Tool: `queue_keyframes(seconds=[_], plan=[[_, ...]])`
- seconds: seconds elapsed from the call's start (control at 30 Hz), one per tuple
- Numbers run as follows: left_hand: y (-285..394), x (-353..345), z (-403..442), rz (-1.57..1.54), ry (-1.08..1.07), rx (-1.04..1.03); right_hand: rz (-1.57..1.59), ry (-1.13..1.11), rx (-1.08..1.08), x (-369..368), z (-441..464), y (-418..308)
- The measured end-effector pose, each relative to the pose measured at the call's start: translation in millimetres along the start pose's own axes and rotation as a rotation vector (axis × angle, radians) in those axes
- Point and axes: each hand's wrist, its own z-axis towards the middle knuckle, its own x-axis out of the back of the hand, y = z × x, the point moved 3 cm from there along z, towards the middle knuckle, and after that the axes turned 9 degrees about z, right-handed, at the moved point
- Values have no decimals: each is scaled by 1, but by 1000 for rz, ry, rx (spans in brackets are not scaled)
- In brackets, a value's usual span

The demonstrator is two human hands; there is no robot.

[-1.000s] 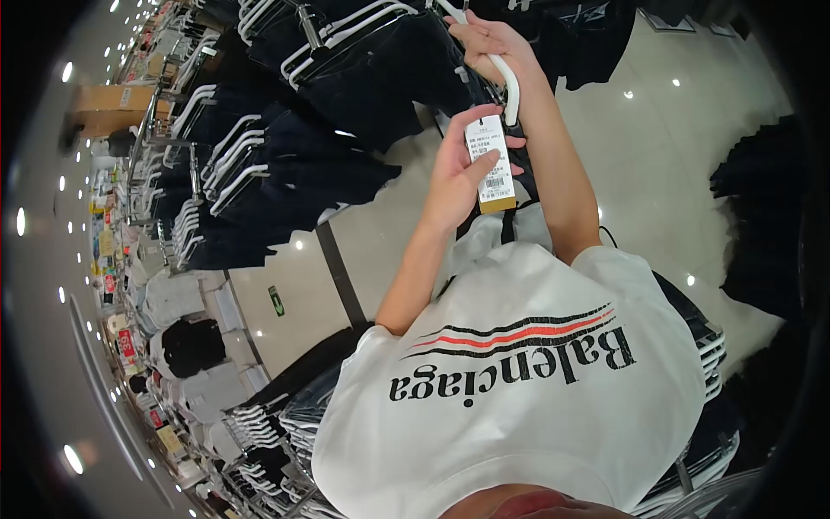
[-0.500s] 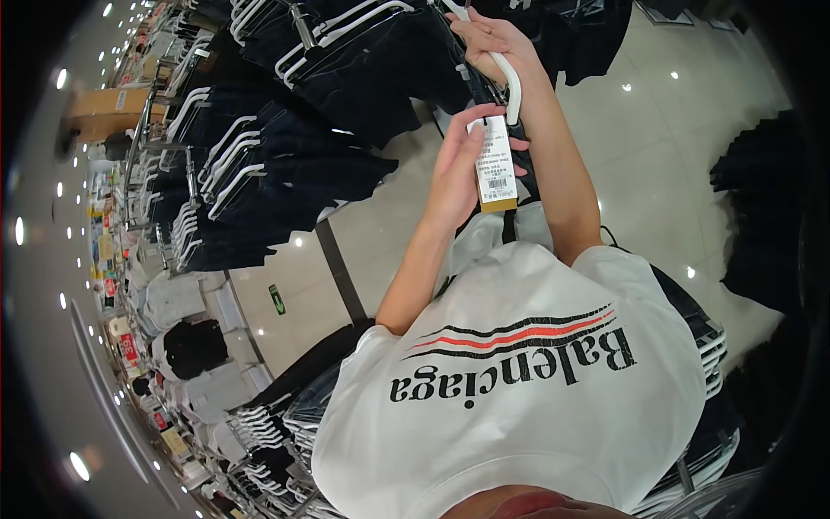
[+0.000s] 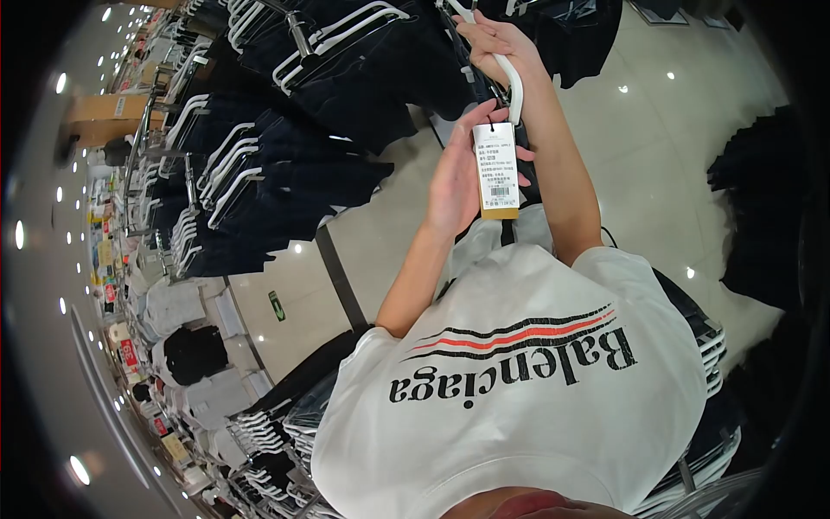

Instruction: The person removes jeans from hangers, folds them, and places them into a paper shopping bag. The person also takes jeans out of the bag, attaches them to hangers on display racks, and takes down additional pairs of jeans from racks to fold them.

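A white price tag (image 3: 498,173) with black print, a barcode and a gold lower edge hangs by a dark string. Behind it my left hand (image 3: 453,186) is spread, palm toward the tag, with fingertips showing past its right edge. No thumb presses on the tag's face. My right hand (image 3: 504,48) is closed around a white hanger (image 3: 516,91) at the top centre. Dark cloth hangs beside the hanger, partly hidden by both hands.
Racks of dark garments (image 3: 285,173) on white hangers stand at the left and top. More dark clothes (image 3: 756,208) hang at the right. Folded clothes (image 3: 194,355) lie at the lower left. Hangers crowd both sides of my white shirt (image 3: 519,381). Tiled floor (image 3: 657,164) shows between racks.
My left thumb has come off the tag's face, and the hand has opened out behind it. The tag hangs straighter and slightly lower. My right hand keeps its grip on the hanger.
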Motion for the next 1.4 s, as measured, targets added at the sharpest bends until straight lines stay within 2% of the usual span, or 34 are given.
queue_keyframes(seconds=[0.03, 0.1, 0.13, 0.17, 0.23, 0.27, 0.3, 0.33, 0.4, 0.53, 0.73, 0.8, 0.83, 0.9, 1.07, 1.4], plan=[[2, 1, -1, 3, 8, -4, 12, -11, -12, 1, 2, -1], [5, 6, -5, -20, 46, 110, 29, -21, -33, 4, 7, -5], [5, 13, -5, 26, 136, 196, 41, -16, -47, 8, 11, -9], [2, 23, -6, 29, 143, 193, 54, -11, -60, 12, 14, -12], [-7, 34, -9, -660, -7, 282, 27, 12, -38, 20, 20, -18], [-9, 31, -11, -854, -22, 298, 8, -7, -60, 24, 22, -19], [-11, 30, -12, -851, -17, 298, -12, -27, -80, 28, 24, -20], [-10, 28, -12, -892, -113, 238, -179, 58, 97, 11, 16, -2], [-9, 25, -12, -921, -225, 143, -152, 35, 92, 22, 21, -7], [-7, 21, -16, -905, -193, 122, -100, -7, 34, 20, 17, -3], [-13, 18, -15, -814, -288, 90, -74, -68, 17, 15, 6, -1], [-13, 19, -16, -448, -56, 60, -63, -105, -27, 12, 1, -1], [-13, 13, -13, -451, -58, 61, -48, -135, -77, 10, -3, 0], [-13, 10, -10, 340, 266, 23, -67, -96, -48, 9, -6, -2], [-10, 15, -8, 320, 310, 58, -28, -19, 11, 19, 1, -12], [-14, 18, -11, 494, 333, 50, -46, -135, -100, 1, -6, 4]])
